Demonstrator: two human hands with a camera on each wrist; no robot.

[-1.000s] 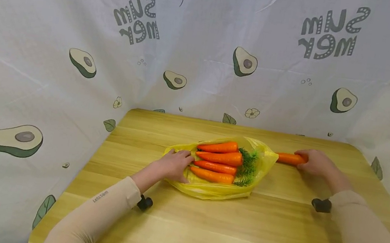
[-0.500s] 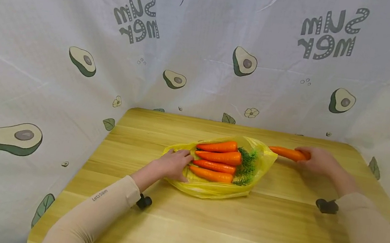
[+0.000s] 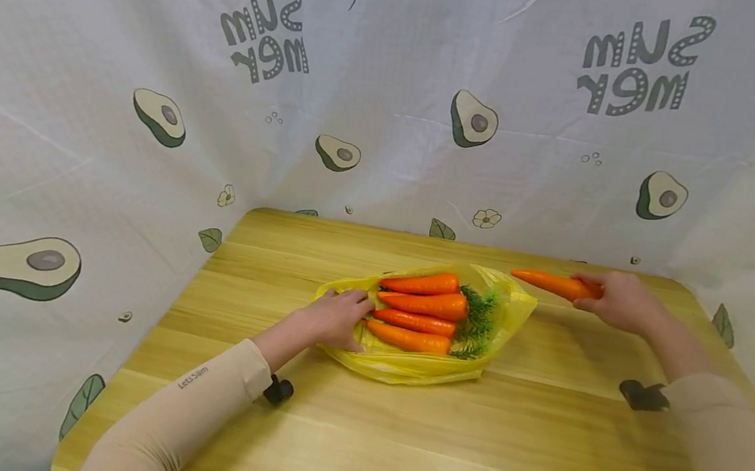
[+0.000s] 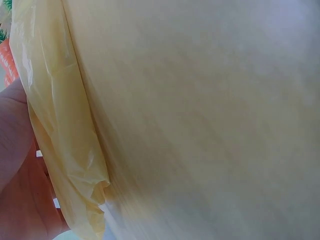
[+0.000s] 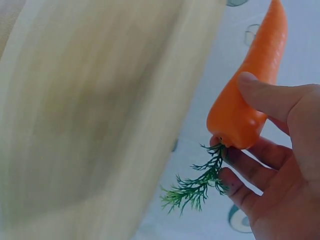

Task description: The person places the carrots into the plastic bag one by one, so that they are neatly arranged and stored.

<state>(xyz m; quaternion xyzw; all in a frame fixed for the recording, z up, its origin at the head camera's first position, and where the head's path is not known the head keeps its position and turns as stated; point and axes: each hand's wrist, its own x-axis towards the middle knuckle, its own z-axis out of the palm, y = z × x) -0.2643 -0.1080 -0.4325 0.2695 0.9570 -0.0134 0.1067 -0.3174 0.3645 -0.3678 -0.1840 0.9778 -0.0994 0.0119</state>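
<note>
An orange carrot (image 3: 556, 284) is in my right hand (image 3: 624, 303), held above the table at the right. In the right wrist view the thumb and fingers pinch the carrot (image 5: 250, 90) by its thick end, and a green leafy sprig (image 5: 197, 185) hangs from it. My left hand (image 3: 336, 319) rests at the left end of a yellow plastic bag (image 3: 394, 370), by the tips of the carrots there. In the left wrist view the bag's wall (image 4: 65, 120) lies against the thumb, and the fingers are partly hidden. Several carrots (image 3: 422, 302) lie side by side in the open bag, green tops (image 3: 477, 324) rightward.
The wooden table (image 3: 432, 455) has rounded far corners. A white cloth (image 3: 388, 164) printed with avocados hangs along its back and sides. Small black wrist cameras (image 3: 642, 396) sit on both sleeves.
My right hand has lifted the carrot up off the table, and its tip has come out from behind the bag's right end. The left hand and the bag stay nearly still.
</note>
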